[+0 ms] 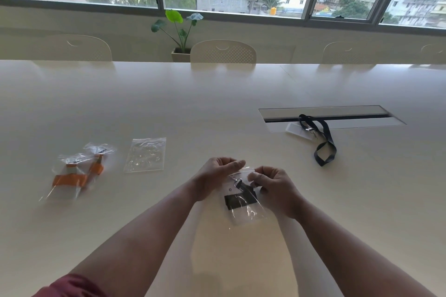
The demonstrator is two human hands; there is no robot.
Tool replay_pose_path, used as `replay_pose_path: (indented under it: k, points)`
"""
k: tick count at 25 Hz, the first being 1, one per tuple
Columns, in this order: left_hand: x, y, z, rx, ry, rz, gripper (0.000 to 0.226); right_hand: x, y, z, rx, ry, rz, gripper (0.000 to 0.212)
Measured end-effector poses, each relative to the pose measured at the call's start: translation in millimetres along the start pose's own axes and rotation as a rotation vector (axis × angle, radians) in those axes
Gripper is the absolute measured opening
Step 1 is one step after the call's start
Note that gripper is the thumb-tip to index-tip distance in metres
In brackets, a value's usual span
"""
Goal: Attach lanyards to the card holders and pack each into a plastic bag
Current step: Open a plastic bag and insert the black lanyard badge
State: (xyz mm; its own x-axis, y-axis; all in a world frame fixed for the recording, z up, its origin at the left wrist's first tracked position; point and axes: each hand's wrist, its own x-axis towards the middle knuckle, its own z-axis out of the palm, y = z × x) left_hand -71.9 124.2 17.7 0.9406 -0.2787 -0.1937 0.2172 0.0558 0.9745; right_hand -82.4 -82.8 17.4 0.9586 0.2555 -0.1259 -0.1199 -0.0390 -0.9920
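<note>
Both hands hold a clear plastic bag point(243, 210) just above the white table point(217, 108). Inside it lie a folded black lanyard with a metal clip and a card holder. My left hand point(217, 176) pinches the bag's top edge on the left. My right hand point(272, 185) pinches the same edge on the right. An empty plastic bag point(145, 155) lies flat at centre left. Two packed bags with orange lanyards point(77, 171) sit further left. A loose black lanyard point(323, 142) rests on a clear card holder point(295, 129) at the right.
A cable slot point(330, 117) is set into the table at the right, under the loose lanyard. White chairs point(223, 52) line the far edge. A potted plant point(181, 31) stands below the windows.
</note>
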Motion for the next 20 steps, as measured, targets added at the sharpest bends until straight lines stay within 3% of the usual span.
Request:
replay_pose_path:
  k: [7,11,15,20]
  points:
    - [10,15,7,0.212,-0.010,-0.112,0.025,-4,-7,2,0.001,-0.069,0.058,0.016]
    - [10,19,4,0.128,-0.072,-0.137,0.009,-4,-5,-3,-0.018,-0.104,0.042,0.015]
    - [11,17,3,0.066,0.051,-0.089,0.009,-4,-5,-5,0.024,-0.118,0.055,0.024]
    - [15,12,-11,-0.009,0.131,-0.072,0.008,-4,-1,-4,-0.096,-0.050,0.016,0.019]
